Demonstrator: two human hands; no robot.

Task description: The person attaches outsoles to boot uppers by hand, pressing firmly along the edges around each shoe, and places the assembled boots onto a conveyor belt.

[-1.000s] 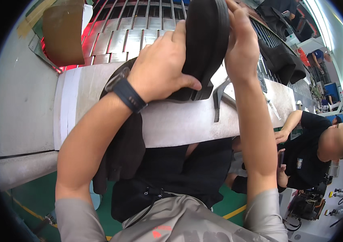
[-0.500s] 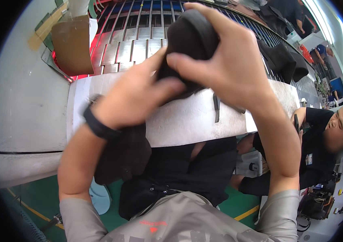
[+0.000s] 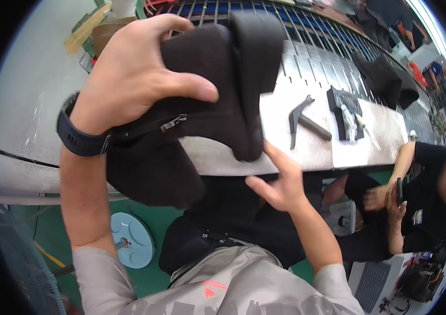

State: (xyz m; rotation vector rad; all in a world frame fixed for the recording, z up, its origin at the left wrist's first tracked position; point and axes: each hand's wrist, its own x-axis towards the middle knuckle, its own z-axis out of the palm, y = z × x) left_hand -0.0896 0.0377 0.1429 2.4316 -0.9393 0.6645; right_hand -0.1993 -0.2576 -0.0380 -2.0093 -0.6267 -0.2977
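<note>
A black boot (image 3: pixel 202 79) with a small silver zipper pull (image 3: pixel 174 122) is held over the near edge of the worktable. My left hand (image 3: pixel 134 79), a dark band on its wrist, grips it from the left, fingers over the top and thumb across its side. Along the boot's right side runs a thick, smooth dark piece (image 3: pixel 258 52), perhaps the sole; motion blur softens it. My right hand (image 3: pixel 280 181) is below the boot's lower right end, thumb and forefinger apart. Its forefinger tip is close to the boot; whether they touch I cannot tell. More dark material (image 3: pixel 152 176) hangs beneath my left wrist.
On the white tabletop (image 3: pixel 273 126) lie a hammer (image 3: pixel 312 126) and a black tray (image 3: pixel 341 107) with small tubes. Beyond runs a roller conveyor (image 3: pixel 307 63), with other black boots (image 3: pixel 383 79) at right. A seated co-worker (image 3: pixel 417 199) holds a phone. A pale-blue stool (image 3: pixel 131 241) stands lower left.
The boot has turned and come left and nearer, showing its zipper. My right hand has let go and dropped below it. The hammer and tray are now uncovered.
</note>
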